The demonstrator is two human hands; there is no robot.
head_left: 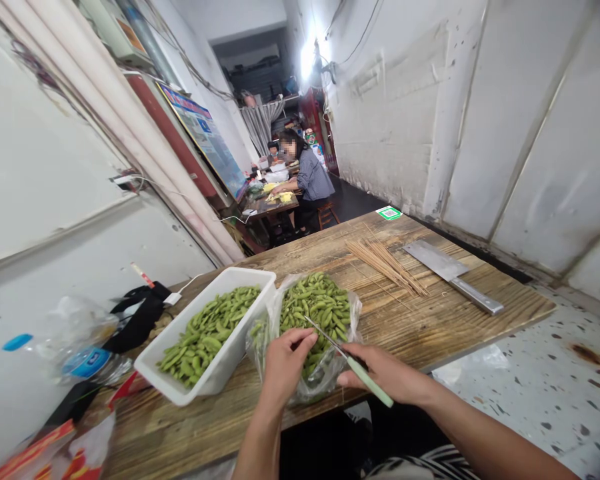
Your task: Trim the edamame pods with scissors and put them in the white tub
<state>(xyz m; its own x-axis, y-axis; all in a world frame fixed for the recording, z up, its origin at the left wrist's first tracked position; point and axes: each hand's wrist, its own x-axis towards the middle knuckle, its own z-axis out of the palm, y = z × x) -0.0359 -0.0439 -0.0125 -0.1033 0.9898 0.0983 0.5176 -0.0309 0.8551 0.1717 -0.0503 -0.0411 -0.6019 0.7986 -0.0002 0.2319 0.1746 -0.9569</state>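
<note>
My right hand (375, 370) grips a pair of scissors (365, 380) with pale green handles, the narrow metal blades pointing up and left. Their tips lie over a clear plastic bag (355, 310) full of green edamame pods (325, 300). At the bag's near left side, my left hand (287, 357) is closed in a pinch just left of the blades. Whatever is between its fingertips is too small or hidden to make out. Left of the bag, a white plastic tub (180, 393) holds more edamame pods (213, 333).
Thin wooden skewers (387, 263) and a cleaver (445, 267) lie on the wooden table (505, 280). A QR-code card (389, 213) is at its far edge. A plastic bottle (90, 360) and a black cloth item (135, 310) are left. A person (313, 173) sits at another table behind.
</note>
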